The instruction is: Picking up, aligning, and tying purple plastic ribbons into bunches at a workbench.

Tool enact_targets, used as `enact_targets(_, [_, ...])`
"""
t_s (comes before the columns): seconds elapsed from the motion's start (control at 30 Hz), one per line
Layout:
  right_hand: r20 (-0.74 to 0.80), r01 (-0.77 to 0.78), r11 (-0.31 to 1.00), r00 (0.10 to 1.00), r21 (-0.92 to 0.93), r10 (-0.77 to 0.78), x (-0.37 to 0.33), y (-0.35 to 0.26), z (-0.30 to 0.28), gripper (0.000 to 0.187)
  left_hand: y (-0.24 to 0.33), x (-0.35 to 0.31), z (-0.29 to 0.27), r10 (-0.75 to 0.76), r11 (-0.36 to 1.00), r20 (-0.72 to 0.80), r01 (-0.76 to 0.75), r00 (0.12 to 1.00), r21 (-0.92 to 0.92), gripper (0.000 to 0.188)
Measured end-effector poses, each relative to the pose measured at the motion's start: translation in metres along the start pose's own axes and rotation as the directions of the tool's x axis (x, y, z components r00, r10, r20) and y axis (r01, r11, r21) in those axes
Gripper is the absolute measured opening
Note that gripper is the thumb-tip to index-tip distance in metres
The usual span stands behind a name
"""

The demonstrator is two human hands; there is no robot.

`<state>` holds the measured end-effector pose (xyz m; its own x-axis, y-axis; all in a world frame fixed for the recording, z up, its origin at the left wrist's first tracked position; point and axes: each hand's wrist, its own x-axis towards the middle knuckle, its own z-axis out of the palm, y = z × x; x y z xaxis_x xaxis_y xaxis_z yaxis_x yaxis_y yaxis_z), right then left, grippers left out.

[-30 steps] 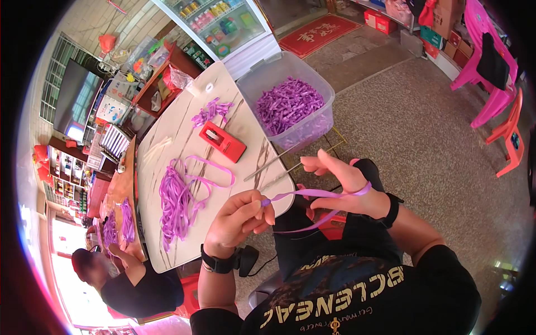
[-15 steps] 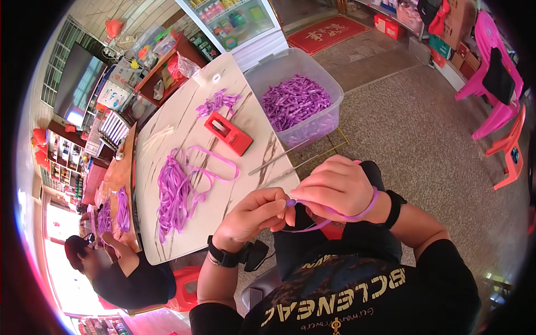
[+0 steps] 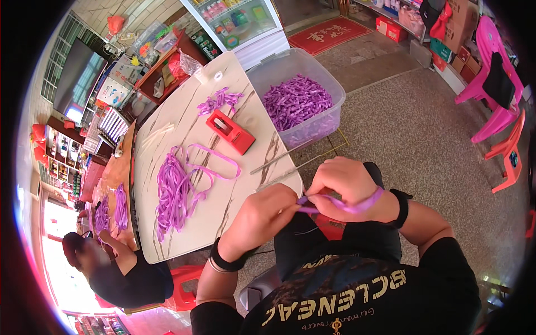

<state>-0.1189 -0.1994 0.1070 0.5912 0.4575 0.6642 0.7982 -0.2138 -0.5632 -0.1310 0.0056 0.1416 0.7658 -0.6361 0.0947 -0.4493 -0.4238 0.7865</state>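
In front of my body, just off the table's near corner, my left hand [image 3: 267, 215] and my right hand [image 3: 343, 187] meet over a purple ribbon [image 3: 362, 207]. Both are closed on it, fingertips pinching close together. A small dark purple knot or fold [image 3: 302, 200] shows between them. One stretch of the ribbon runs around the back of my right hand toward the wrist; another spans below the fingers. My left fingertips are partly hidden behind that hand. To the left, a loose heap of long purple ribbons [image 3: 174, 192] lies on the marble-patterned table [image 3: 223, 209].
A red tape dispenser [image 3: 237, 137] and a small pile of purple pieces [image 3: 220, 100] are on the table. Beyond its right edge stands a clear plastic tub [image 3: 315, 125] of folded purple pieces. A seated person [image 3: 125, 273] works at far left. Plastic chairs [image 3: 494, 84] stand at right.
My left hand has rolled over, its back now facing up, and shifted slightly right and up. My right hand stays pinched on the ribbon, with the loop drawn nearer its wrist.
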Motion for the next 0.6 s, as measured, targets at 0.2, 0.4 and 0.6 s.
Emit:
enact_targets(0.2, [0.464, -0.721, 0.392, 0.678, 0.572, 0.570, -0.007, -0.004, -0.003, 0.006, 0.014, 0.000, 0.003, 0.514, 0.502, 0.155, -0.442, 0.844, 0.743, 0.021])
enact_targets(0.4, [0.290, -0.497, 0.480, 0.849, 0.723, 0.441, -0.018, -0.006, 0.009, 0.031, 0.003, 0.003, 0.002, 0.228, 0.969, -0.091, -0.217, 0.969, 0.114, 0.003])
enact_targets(0.6, [-0.045, -0.108, 0.894, 0.989, 0.435, 0.141, -0.010, -0.002, 0.010, 0.052, 0.002, 0.000, 0.003, -0.222, 0.488, 0.243, 0.323, 0.944, -0.811, 0.015])
